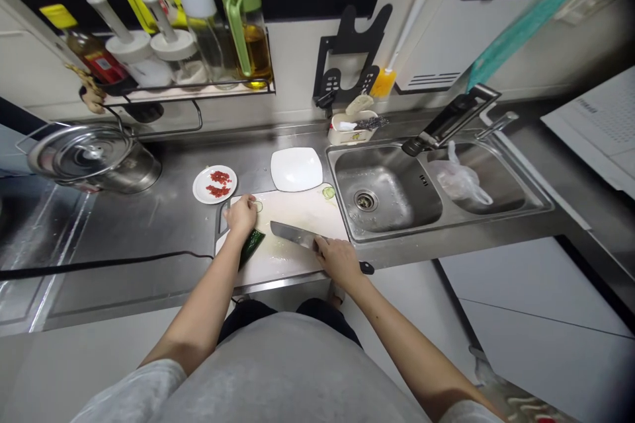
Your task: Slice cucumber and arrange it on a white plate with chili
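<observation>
While the cucumber (251,246) lies between the hands, just beside the left (241,215), right hand (339,260) clamped on the knife (294,234), left hand's fingertips pinched at a thin slice (258,206), both forearms reaching forward.

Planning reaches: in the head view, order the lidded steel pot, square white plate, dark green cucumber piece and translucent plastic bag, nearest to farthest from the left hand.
1. Cucumber piece, beside the left hand.
2. Square plate, to its right.
3. Steel pot, to its left.
4. Plastic bag, right-hand sink basin.
</observation>
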`<state>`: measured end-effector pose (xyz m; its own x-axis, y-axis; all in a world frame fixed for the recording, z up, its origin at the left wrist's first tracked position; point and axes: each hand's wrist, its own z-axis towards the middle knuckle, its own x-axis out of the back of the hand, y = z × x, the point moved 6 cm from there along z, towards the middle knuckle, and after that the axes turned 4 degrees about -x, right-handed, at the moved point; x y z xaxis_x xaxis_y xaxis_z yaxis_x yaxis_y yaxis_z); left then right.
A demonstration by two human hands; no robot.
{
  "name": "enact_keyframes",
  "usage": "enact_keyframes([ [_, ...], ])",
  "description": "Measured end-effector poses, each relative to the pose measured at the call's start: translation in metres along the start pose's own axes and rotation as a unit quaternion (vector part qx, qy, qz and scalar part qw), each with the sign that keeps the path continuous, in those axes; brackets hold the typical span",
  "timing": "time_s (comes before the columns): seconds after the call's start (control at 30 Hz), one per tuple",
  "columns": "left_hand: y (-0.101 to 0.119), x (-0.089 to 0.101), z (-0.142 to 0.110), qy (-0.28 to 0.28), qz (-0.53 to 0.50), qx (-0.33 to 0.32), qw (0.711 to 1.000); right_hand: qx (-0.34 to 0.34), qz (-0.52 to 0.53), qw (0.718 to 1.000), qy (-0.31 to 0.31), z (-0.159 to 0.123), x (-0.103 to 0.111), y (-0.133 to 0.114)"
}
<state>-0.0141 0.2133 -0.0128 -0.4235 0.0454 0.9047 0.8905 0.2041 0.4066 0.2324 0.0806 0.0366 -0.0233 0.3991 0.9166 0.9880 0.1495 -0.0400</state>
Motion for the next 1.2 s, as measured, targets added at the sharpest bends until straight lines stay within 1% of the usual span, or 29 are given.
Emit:
enact_keyframes([
  [0.23,0.000,0.003,-0.001,0.036,0.049,-0.014,0.998,-0.005,0.008,1.000,0.007,0.003,-0.002,0.003],
  [0.3,-0.002,0.005,-0.002,0.044,0.042,-0.014,0.998,-0.005,0.013,1.000,0.004,0.004,-0.001,0.001],
  [0.37,-0.007,0.008,-0.005,0.059,0.009,-0.010,0.998,-0.006,0.020,1.000,-0.003,0.005,-0.001,-0.001],
  [0.43,-0.014,0.014,-0.014,0.086,-0.041,-0.014,0.995,-0.014,0.035,0.999,-0.013,0.006,-0.001,-0.004],
  [0.5,-0.019,0.019,-0.030,0.114,-0.091,-0.040,0.989,-0.028,0.061,0.997,-0.023,0.007,-0.002,-0.008],
  [0.6,-0.022,0.023,-0.064,0.131,-0.126,-0.133,0.974,-0.035,0.102,0.993,-0.044,0.009,-0.002,-0.017],
  [0.67,-0.024,0.022,-0.086,0.131,-0.127,-0.185,0.966,-0.021,0.110,0.992,-0.057,0.010,-0.001,-0.026],
  [0.77,-0.029,0.018,-0.105,0.128,-0.116,-0.221,0.960,0.008,0.099,0.992,-0.072,0.009,0.002,-0.040],
  [0.87,-0.031,0.012,-0.110,0.116,-0.104,-0.234,0.960,0.030,0.087,0.992,-0.089,0.009,0.005,-0.052],
  [0.97,-0.032,0.008,-0.111,0.112,-0.100,-0.244,0.958,0.045,0.078,0.992,-0.089,0.010,0.007,-0.060],
  [1.2,-0.030,0.002,-0.114,0.110,-0.087,-0.245,0.959,0.063,0.053,0.993,-0.086,0.009,0.003,-0.066],
])
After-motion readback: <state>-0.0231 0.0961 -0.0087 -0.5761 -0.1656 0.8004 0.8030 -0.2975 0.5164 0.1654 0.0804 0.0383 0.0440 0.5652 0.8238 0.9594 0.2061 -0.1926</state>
